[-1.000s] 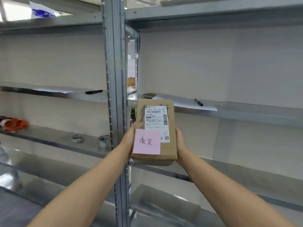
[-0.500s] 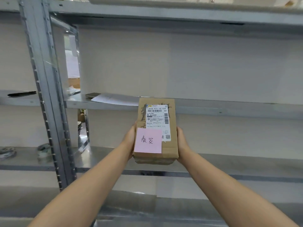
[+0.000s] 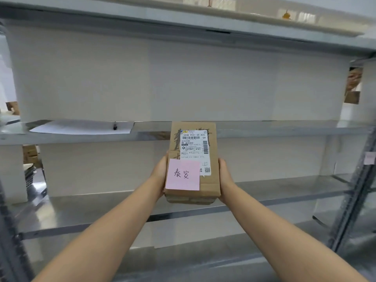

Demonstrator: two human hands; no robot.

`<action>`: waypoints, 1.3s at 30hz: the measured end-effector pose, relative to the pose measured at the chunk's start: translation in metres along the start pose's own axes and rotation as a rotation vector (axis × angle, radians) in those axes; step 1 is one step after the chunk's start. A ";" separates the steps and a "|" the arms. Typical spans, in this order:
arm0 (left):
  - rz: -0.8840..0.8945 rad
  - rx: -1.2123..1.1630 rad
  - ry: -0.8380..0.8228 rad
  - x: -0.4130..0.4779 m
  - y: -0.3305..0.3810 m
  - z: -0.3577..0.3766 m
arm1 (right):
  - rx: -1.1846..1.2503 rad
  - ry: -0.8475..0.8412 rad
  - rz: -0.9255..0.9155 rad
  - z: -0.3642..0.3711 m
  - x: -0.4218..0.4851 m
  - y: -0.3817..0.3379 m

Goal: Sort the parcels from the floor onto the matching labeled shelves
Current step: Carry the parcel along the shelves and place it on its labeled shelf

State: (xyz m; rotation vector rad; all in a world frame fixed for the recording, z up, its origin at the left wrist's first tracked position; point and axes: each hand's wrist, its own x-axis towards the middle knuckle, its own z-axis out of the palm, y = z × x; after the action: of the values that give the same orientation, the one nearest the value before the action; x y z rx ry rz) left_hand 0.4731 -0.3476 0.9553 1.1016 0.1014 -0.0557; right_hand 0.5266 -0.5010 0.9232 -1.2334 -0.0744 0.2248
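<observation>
Left hand (image 3: 160, 169) and right hand (image 3: 224, 176) clamp my cardboard parcel (image 3: 193, 161) at its sides, frame centre, before the metal shelf (image 3: 264, 129). Advisable: keep it level, match the pink note (image 3: 182, 174) against a shelf label first. Carton matte, rectangular; shelving smooth, reflective.
</observation>
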 end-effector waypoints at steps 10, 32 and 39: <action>-0.074 -0.012 -0.137 0.034 -0.041 0.084 | 0.041 0.162 -0.055 -0.091 -0.012 -0.031; -0.247 0.039 -0.551 0.095 -0.088 0.208 | 0.052 0.497 -0.246 -0.214 -0.043 -0.072; -0.288 0.029 -0.692 0.106 -0.107 0.238 | 0.074 0.590 -0.295 -0.240 -0.060 -0.079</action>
State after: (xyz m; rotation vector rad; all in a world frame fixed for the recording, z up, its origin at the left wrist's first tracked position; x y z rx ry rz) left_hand 0.5815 -0.6070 0.9556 1.0371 -0.3642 -0.6907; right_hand 0.5209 -0.7609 0.9223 -1.1570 0.2604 -0.3924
